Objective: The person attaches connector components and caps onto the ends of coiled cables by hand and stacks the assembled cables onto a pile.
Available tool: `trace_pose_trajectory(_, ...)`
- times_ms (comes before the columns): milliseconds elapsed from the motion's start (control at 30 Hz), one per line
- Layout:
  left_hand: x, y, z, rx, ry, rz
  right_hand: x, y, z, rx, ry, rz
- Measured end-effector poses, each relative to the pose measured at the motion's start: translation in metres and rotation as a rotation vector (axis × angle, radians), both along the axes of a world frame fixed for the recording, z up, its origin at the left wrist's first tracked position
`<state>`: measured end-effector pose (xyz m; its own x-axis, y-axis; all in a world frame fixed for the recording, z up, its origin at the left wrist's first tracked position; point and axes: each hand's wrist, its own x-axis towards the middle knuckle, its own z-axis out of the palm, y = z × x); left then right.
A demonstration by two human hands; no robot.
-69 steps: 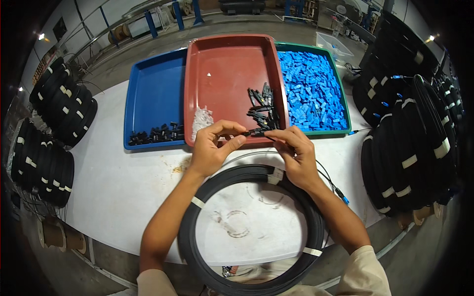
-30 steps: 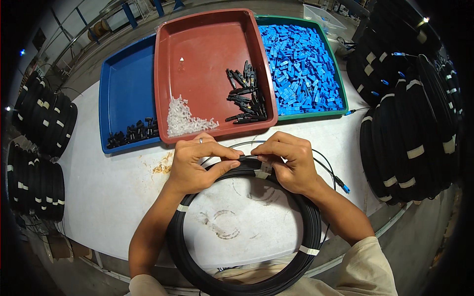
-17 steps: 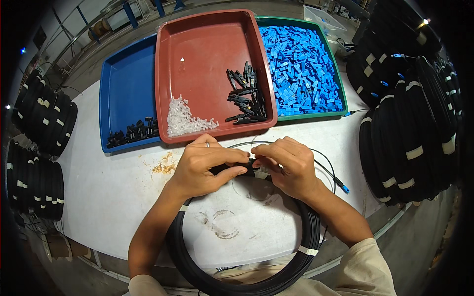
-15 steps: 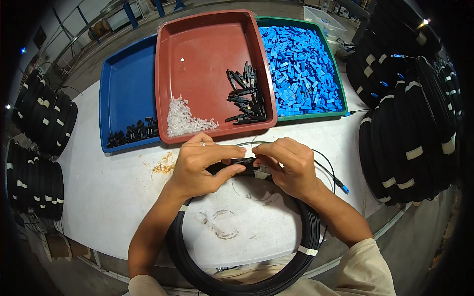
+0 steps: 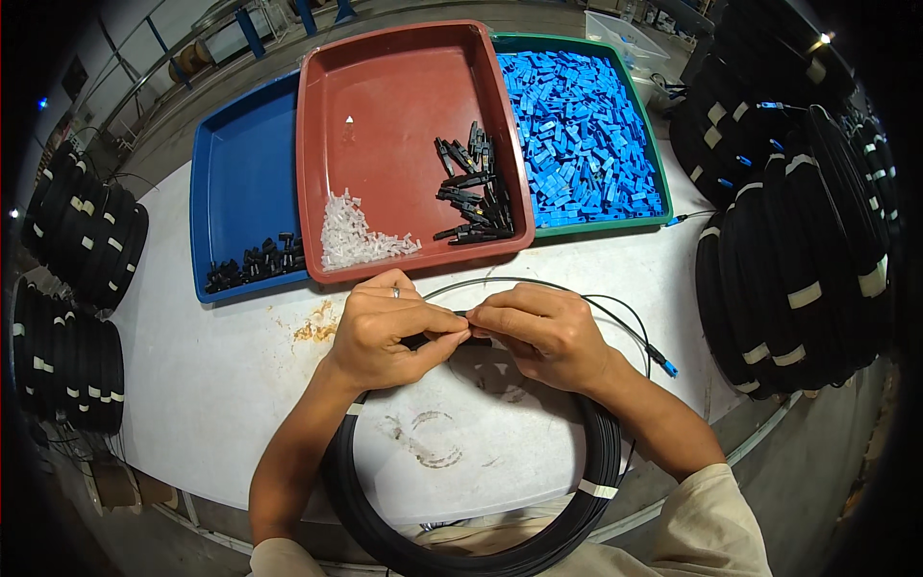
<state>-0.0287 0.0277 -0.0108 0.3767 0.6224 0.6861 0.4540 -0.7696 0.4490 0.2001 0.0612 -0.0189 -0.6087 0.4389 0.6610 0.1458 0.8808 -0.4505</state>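
Over the far side of a black cable coil [image 5: 604,452], my two hands meet fingertip to fingertip. Thumb and fingers of my left hand [image 5: 389,332] pinch a slim black connector, mostly covered by the fingers. From the other side, my right hand [image 5: 543,337] is closed in a pinch at the connector's end; its fingers hide the exact contact. White tape bands wrap the coil, which rests partly on the table and partly towards my body. One loose cable end curves right and carries a blue-tipped connector [image 5: 663,363].
Beyond my hands stand a blue tray [image 5: 240,144] with small black parts, a red tray [image 5: 404,96] with clear sleeves and black connectors, and a green tray [image 5: 577,231] full of blue pieces. Stacked cable coils flank the white table [image 5: 202,404] on the left and right [image 5: 798,279].
My right hand has shifted left, bringing its fingertips against those of my left hand. The black connector, earlier visible between them, is now mostly covered.
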Motion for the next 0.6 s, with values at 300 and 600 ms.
trace_pose_trajectory(300, -0.012, 0.008, 0.024, -0.155, 0.0, 0.152, -0.001, 0.002, 0.001, -0.029, 0.023, 0.008)
trace_pose_trajectory(600, 0.012, 0.091, 0.015, -0.14, 0.415, 0.197, 0.003, 0.003, -0.002, -0.013, -0.008, 0.01)
